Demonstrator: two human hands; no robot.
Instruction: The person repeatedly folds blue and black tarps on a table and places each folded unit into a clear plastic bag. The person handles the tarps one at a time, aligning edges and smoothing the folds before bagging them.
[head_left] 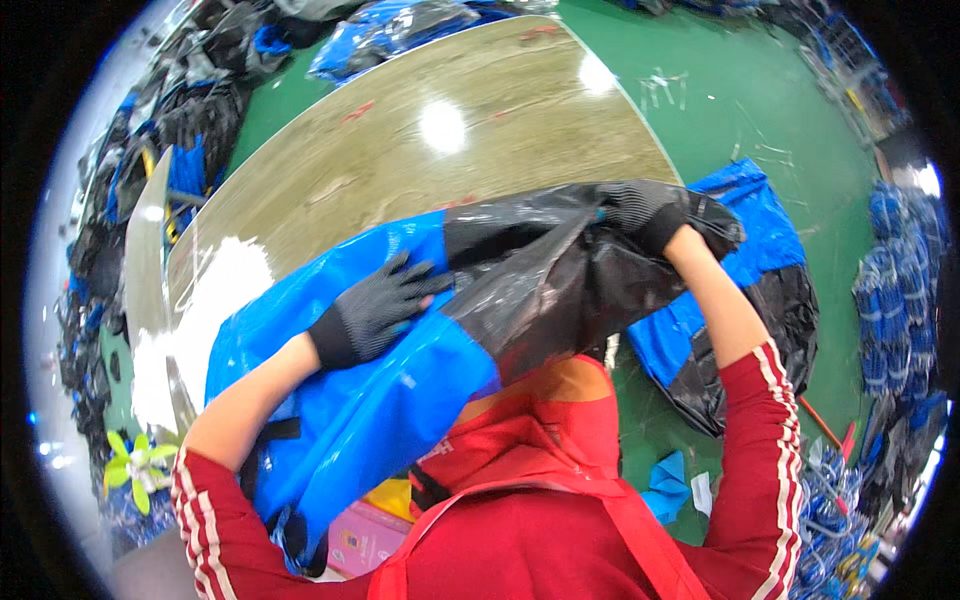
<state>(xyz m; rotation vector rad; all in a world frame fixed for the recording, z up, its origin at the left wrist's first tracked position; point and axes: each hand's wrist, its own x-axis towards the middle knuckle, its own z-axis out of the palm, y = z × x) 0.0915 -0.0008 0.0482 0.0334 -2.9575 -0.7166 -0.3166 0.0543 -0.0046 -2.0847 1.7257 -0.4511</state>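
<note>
A large blue-and-black glossy fabric bag (530,290) lies across the near side of the table and hangs down toward my lap. My left hand (375,310), in a dark grey knit glove, rests on its blue part with the fingers stretched and spread. At the far right end, my right hand (640,215), gloved alike, is closed on the bunched black part. Its fingertips are partly hidden in the folds. The fabric between my hands is creased, and its underside is out of sight.
Under the bag is a glossy wood-patterned table (520,110) with a curved rim. Another blue-and-black bag (755,270) hangs or lies at the right. Piled fabric (195,130) lines the left; blue bundles (893,290) stack at the far right. A small green-bladed fan (138,470) stands lower left.
</note>
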